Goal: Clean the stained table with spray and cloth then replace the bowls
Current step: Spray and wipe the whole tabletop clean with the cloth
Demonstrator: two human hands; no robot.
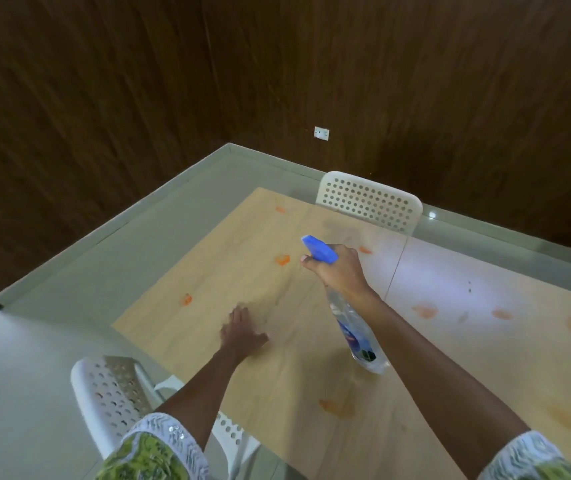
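A light wooden table [277, 358] carries several orange stains, one near the middle [282, 260] and others at the left, far corner, front and right. My right hand [337, 271] grips a clear spray bottle [356, 334] by its neck, held above the table, with the blue spray head [318, 249] pointing left toward the middle stain. My left hand [240, 332] rests flat on the tabletop, fingers spread, holding nothing. No cloth or bowls are in view.
A white perforated chair [370, 200] stands at the table's far side. Another white perforated chair [114, 396] is at the near left by my left arm. Dark wood walls enclose a pale floor [104, 271]; a wall socket [321, 133] sits low on the wall.
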